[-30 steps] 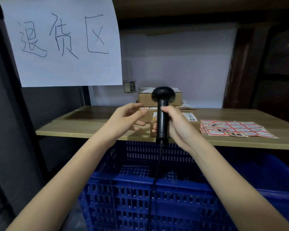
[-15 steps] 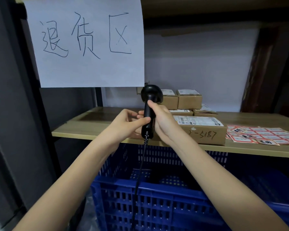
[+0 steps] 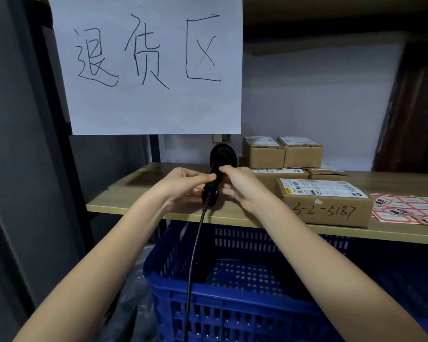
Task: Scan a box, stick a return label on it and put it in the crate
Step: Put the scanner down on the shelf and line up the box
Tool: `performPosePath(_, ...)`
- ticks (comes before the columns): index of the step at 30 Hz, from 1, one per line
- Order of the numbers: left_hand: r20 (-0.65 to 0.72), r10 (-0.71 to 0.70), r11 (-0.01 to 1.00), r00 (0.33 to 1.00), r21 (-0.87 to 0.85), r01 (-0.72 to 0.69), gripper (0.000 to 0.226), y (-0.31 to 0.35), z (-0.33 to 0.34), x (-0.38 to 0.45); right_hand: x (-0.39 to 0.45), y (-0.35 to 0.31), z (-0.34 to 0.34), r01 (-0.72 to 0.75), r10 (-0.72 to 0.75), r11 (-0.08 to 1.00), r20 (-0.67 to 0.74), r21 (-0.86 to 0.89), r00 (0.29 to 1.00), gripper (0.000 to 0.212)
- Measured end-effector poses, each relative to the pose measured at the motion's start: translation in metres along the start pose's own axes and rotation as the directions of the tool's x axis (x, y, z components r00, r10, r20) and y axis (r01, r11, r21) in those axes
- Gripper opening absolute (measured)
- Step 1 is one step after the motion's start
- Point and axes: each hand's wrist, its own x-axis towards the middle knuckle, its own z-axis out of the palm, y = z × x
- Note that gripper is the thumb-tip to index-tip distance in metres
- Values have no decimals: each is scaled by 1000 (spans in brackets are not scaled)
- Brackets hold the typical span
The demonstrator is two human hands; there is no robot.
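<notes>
Left hand (image 3: 183,185) curled around the black scanner (image 3: 216,176) from the left side, fingertips pressing the handle, thumb on top; forearm stretched forward and up from the lower left corner. Scanner held almost upright over the front part of the wooden shelf (image 3: 124,201), round head on top, thin black cable (image 3: 192,267) hanging straight down from the handle end, in front of the blue crate (image 3: 232,312). Right hand (image 3: 240,186) also closed on the same handle from the right side, index finger bent over the upper part just under the head, other fingers wrapped behind; forearm coming in from the lower right corner. So both grips clenched on one scanner, knuckles nearly touching each other.

Just to the right of the right hand, a cardboard box (image 3: 329,206) lying flat on the shelf, white shipping sticker on top, handwritten "3-2-5187" on its front face, touched by no hand. Behind it, more small cartons (image 3: 282,154) stacked near the wall. Further right, a sheet of red-bordered labels (image 3: 410,208) flat on the shelf, beside the box. Above the left hand, a hanging white paper sign (image 3: 146,65) with three handwritten characters. Under both hands, below the shelf, the crate, open on top, nothing visible inside in the part seen.
</notes>
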Motion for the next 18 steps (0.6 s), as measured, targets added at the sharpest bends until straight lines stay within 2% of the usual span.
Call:
performPosePath(6, 11, -39, 999, 999, 2, 39, 25, -6, -11, 30, 16, 0, 11, 20, -24, 999, -83, -46, 996, 48)
performPosePath(8, 30, -61, 998, 998, 5, 61, 19, -8, -12, 37, 22, 2, 15, 14, -19, 999, -102, -51, 995, 45)
performPosePath(18, 36, -120, 993, 992, -15, 121, 19, -15, -16, 51, 40, 12, 22, -25, 4, 994, -192, -107, 981, 43)
